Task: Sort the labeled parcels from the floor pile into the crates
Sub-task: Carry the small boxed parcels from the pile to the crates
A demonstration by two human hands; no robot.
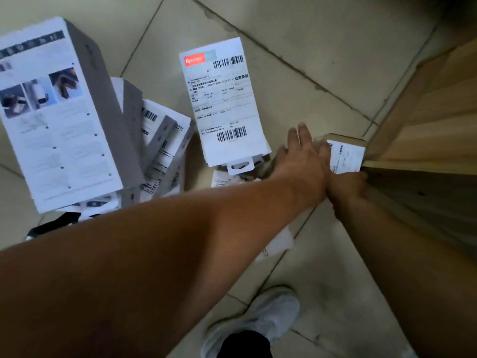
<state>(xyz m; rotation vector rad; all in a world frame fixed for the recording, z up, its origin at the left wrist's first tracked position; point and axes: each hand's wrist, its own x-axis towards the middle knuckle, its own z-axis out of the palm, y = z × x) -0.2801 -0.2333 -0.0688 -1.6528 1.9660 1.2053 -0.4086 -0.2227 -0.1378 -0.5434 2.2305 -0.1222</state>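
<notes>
At the frame's left, a large white product box leans over smaller labelled boxes. At centre a flat white parcel lies label-up, its long axis running up-frame, hang tab nearest. The left hand is spread loose; beside it the right hand grips a small brown labelled parcel, its long axis up-frame, against the wooden crate at right

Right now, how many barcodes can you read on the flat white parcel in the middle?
2 on the white parcel: one barcode at its top right, one near the bottom. Other parcels in the pile carry barcodes too, some probably hidden.
</notes>
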